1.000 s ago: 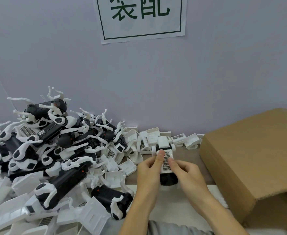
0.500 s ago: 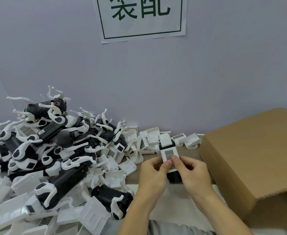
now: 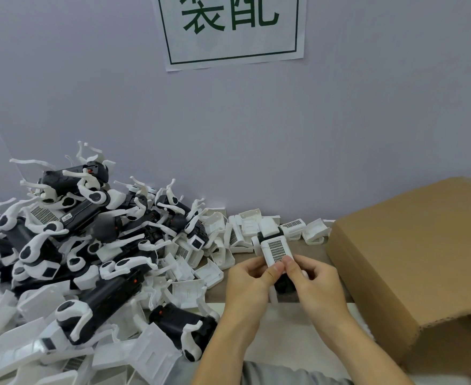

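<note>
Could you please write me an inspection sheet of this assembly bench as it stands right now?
Surface: brown tabletop, with a bare strip showing between the hands and the wall.
Job's things: white grilled cover lying on a black body, held up over the tabletop.
Clutter: heap of black-and-white units on the left; loose white covers along the wall.
Hands: left hand and right hand both pinch the near end of the white grilled cover, thumbs on top.
Cables: nothing seen.
Surroundings: cardboard box on the right; printed sign on the grey wall.
</note>
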Tool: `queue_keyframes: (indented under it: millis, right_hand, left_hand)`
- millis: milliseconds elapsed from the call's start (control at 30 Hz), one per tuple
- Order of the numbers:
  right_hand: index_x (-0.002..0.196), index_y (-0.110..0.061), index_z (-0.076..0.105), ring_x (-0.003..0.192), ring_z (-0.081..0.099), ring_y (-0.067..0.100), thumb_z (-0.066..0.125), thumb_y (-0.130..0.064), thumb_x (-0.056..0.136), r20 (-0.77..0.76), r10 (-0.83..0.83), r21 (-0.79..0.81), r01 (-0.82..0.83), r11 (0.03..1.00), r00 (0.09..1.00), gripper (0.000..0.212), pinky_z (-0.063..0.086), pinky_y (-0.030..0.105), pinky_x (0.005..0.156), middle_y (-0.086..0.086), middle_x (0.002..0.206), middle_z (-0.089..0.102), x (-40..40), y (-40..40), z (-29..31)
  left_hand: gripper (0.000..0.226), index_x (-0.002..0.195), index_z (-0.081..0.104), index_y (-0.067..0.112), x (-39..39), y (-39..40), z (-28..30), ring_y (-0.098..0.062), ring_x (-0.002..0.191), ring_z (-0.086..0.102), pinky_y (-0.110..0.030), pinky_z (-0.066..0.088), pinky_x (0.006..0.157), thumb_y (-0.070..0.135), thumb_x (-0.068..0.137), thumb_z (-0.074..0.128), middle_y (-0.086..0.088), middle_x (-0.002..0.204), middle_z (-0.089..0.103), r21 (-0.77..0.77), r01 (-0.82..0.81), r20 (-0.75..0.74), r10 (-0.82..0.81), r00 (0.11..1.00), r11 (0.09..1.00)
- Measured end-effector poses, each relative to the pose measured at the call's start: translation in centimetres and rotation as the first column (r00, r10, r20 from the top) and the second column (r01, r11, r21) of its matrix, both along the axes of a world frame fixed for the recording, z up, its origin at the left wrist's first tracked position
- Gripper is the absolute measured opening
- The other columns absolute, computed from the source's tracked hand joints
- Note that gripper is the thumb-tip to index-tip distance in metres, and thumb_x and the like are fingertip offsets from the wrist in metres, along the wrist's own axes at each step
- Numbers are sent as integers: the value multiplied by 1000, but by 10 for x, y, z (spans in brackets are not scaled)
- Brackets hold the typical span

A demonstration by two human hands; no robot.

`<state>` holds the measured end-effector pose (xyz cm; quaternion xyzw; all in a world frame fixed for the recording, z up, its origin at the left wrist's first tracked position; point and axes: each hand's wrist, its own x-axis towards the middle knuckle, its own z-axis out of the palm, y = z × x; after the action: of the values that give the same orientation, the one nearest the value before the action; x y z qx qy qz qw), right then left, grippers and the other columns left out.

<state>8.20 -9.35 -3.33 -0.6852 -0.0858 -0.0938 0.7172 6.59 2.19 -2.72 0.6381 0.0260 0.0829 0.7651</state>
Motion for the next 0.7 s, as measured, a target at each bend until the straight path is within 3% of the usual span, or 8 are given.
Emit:
queue_keyframes:
  millis: [133,233,333,400,467,533,633,700]
  right_hand:
    - [99,-24,79,91,74,14,60,-17,99,-8,36,-26,-37,999,999,20,60,47,85,-4,92,79,0,-2,2]
    - [97,-27,77,92,74,18,60,-20,99,-37,46,18,-46,999,998,18,61,43,82,-2,92,79,0,-1,1]
    - [102,-24,66,91,72,19,64,-25,96,-31,-65,-3,65,998,997,7,59,46,82,0,92,76,1,2,-2]
    - [103,-24,64,93,69,16,65,-24,95,12,-71,-54,72,996,997,8,57,45,85,-2,96,73,-2,3,-2]
    - [108,-32,64,100,64,3,69,-27,92,102,-46,-157,61,986,994,18,54,28,89,-9,106,69,-5,3,-1]
    - [109,-46,57,106,56,-9,76,-28,85,178,-34,-262,81,962,983,35,43,7,86,-18,111,62,-8,2,1]
    - [106,-51,52,102,53,-18,81,-28,80,212,-100,-305,163,938,972,45,39,-1,79,-23,106,60,-7,3,2]
    - [105,-43,56,86,61,-17,78,-23,83,193,-171,-192,208,959,966,37,42,-1,66,-20,99,64,-4,2,2]
  left_hand:
    - [18,101,76,15,-1,0,2,-15,95,75,-37,59,91,3,91,69,-1,95,79,33,-27,-2,28,1000,999]
    - [16,102,77,11,-2,1,1,-20,95,76,-33,60,84,6,87,74,-8,95,79,-27,-10,-2,10,1000,1000]
    - [32,101,80,8,-1,1,0,-30,95,75,-48,59,90,24,73,85,-15,98,78,-101,8,-5,-9,1000,995]
    - [46,97,81,10,0,1,-1,-33,92,75,-49,59,86,41,63,86,-16,96,78,-105,-15,-14,13,1000,994]
    - [45,91,82,12,1,1,-1,-31,84,75,-37,60,69,51,69,77,-17,95,78,-133,-43,-34,39,999,990]
    - [45,92,82,14,2,2,1,-29,85,75,-30,58,63,54,79,66,-18,99,77,-213,-22,-43,13,999,977]
    - [45,96,80,9,1,-2,3,-29,86,72,-31,55,65,49,91,61,-21,101,76,-191,11,-29,-17,999,982]
    - [38,86,80,8,1,-4,2,-23,76,72,-28,54,61,41,96,62,-15,90,77,-124,-49,-7,48,999,991]
